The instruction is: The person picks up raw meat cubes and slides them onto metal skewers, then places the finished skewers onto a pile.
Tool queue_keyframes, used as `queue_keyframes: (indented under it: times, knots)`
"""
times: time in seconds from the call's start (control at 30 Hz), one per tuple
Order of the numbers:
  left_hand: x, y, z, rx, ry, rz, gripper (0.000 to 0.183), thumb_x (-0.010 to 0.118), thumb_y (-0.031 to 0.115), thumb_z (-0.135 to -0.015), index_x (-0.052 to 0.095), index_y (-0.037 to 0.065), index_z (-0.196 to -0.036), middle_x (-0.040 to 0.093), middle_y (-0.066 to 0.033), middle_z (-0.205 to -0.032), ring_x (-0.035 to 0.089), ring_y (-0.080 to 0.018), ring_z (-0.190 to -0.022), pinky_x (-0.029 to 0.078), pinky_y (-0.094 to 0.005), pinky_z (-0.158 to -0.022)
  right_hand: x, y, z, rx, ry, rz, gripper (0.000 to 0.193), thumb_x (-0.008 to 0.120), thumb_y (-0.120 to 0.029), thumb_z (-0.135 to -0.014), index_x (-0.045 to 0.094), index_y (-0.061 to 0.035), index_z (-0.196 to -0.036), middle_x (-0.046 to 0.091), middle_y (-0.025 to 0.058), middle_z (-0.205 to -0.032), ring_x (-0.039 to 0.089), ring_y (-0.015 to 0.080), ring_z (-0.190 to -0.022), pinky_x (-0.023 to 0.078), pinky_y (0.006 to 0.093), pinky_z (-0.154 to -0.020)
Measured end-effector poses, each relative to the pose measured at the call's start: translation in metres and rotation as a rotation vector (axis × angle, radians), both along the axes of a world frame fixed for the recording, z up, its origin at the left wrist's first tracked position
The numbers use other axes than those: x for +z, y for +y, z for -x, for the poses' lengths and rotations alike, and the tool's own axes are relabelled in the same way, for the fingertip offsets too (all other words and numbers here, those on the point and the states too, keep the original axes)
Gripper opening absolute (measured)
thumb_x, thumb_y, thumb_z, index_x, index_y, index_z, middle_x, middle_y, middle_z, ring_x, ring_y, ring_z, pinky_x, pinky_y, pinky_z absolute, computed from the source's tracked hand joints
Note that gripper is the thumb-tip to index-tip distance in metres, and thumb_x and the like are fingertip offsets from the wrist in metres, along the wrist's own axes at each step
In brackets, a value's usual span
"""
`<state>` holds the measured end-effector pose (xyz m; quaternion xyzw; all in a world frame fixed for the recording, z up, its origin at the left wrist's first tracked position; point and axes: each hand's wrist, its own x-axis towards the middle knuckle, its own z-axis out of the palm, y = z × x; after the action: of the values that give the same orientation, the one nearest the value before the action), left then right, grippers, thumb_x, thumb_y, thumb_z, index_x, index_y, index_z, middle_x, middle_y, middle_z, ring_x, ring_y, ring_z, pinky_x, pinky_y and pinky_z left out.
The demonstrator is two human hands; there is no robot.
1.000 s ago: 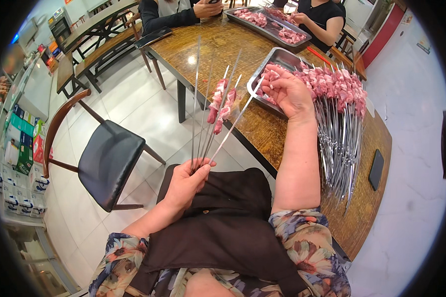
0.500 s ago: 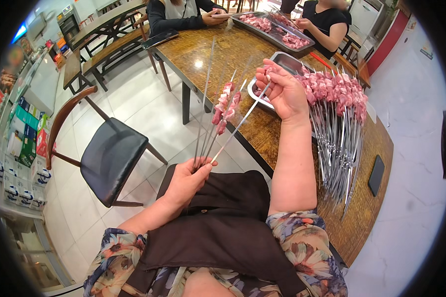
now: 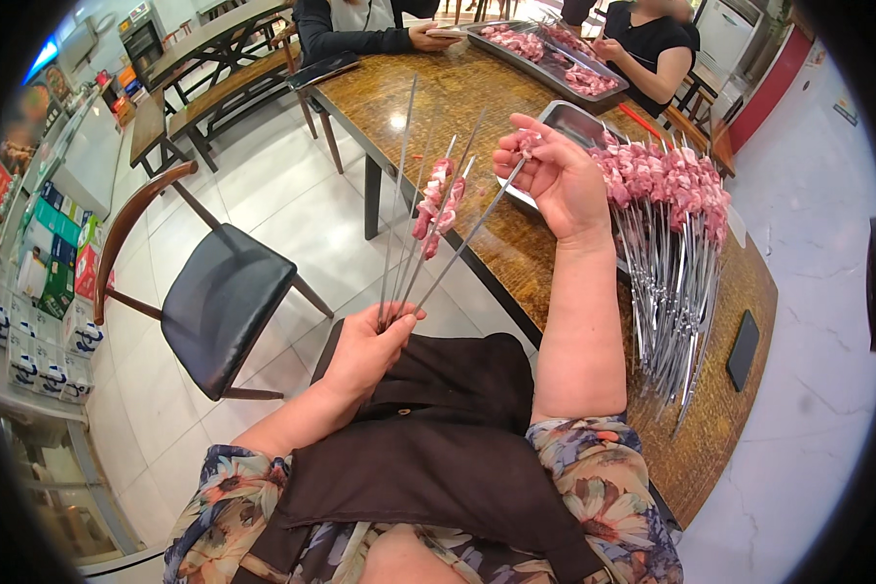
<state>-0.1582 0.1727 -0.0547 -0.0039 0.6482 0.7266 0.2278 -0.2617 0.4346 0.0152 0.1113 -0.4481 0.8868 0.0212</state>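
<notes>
My left hand [image 3: 372,343] is closed round the lower ends of several long metal skewers [image 3: 391,234] in front of the dark apron. Two of them carry pink and white raw meat pieces [image 3: 438,200] toward their tips. One skewer slants up to the right, its tip at a piece of raw meat [image 3: 528,146] that my right hand [image 3: 562,180] pinches between thumb and fingers. Right of that hand, a dense row of finished meat skewers [image 3: 664,190] lies with the meat across a metal tray [image 3: 576,125] and the bare metal ends toward me. The hand hides part of the tray.
The brown wooden table [image 3: 477,209] runs along my right, with a dark phone [image 3: 742,350] near its edge. At the far end, people sit by a large tray [image 3: 547,68] of meat. A black-seated chair [image 3: 226,302] stands on the floor to my left.
The slanted skewer's tip now meets the meat in my right hand, and my fingers have shifted round it. The left hand keeps its hold. The whole view has shifted slightly.
</notes>
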Motion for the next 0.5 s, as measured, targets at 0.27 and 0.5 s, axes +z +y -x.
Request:
queue_keyframes:
  times: [0.27,0.5]
  knots:
    - [-0.002,-0.001,0.002,0.001,0.016,0.018,0.016,0.056,0.011,-0.089,0.058,0.0,-0.099,0.044,0.0057,-0.06,0.031,-0.0001,-0.043,0.021,-0.017,-0.038,-0.005,-0.012,0.005,-0.076,-0.028,0.013,0.033,0.041,-0.006,-0.087,0.047,0.0094,-0.116,0.059,0.0164,-0.088,0.062,0.0251,-0.076,0.053,0.0381,-0.073]
    - [-0.002,-0.001,0.001,0.014,-0.003,-0.019,0.016,0.057,0.011,-0.088,0.058,-0.001,-0.099,0.044,0.005,-0.062,0.031,-0.0003,-0.044,0.022,-0.0169,-0.039,-0.016,-0.032,0.009,-0.207,0.006,0.02,0.032,0.044,-0.006,-0.089,0.047,0.0079,-0.118,0.057,0.0094,-0.082,0.059,0.018,-0.07,0.052,0.0331,-0.068]
